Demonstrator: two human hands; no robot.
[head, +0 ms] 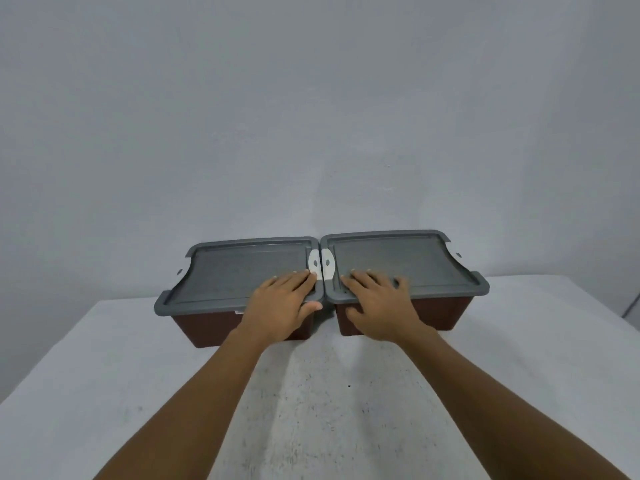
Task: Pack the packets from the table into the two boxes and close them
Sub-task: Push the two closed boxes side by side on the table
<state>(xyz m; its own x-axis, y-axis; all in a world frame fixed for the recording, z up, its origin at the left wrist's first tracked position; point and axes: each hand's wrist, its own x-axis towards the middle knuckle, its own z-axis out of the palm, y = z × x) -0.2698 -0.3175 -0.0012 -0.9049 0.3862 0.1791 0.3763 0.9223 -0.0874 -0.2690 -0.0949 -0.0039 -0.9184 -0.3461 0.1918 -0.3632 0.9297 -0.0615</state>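
Now both hands lie flat, fingers straight and holding nothing. My left hand (280, 306) presses the near inner corner of the left lid (235, 268), with its thumb at the front rim. My right hand (375, 306) presses the matching corner of the right lid (398, 254), fingers spread, thumb down the front wall.

The left box (214, 323) and the right box (446, 313) stand end to end on the table (104, 375). Their long axes run left to right and their inner ends touch between my hands. I see no packets on the table, so I judge them packed.

The left white latch (313, 262) lies just beyond my left fingertips. The right white latch (327, 263) lies just beside my right index finger. Each hand is nearest its own inner latch, while the outer ends are well apart from both. Whether the latches are snapped home, I cannot tell.
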